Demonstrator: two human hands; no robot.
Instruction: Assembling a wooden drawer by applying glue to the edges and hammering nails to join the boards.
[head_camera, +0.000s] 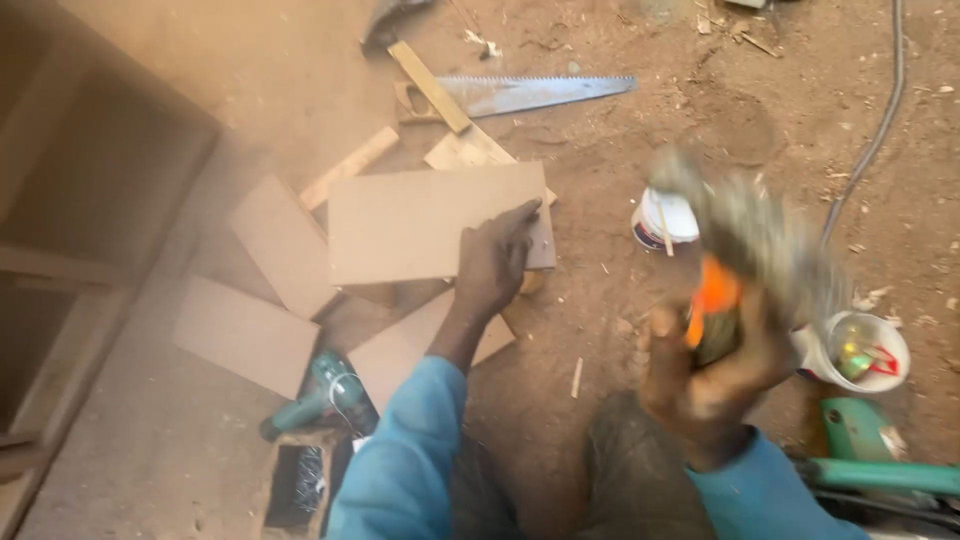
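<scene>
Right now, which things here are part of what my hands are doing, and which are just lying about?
In hand:
left hand pressing on brown board
right hand gripping blurred hammer, orange handle

Lying about:
handsaw
green drill
white tub
open tin
spare boards

Flat brown board lies on dirt; blurred orange-handled tool is raised, tilted.

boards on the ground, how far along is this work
Done: several boards lie cut, with a handsaw beyond them. In hand: the left hand presses on the big board, and the right hand swings a blurred hammer. Left: no boards look joined yet.
</scene>
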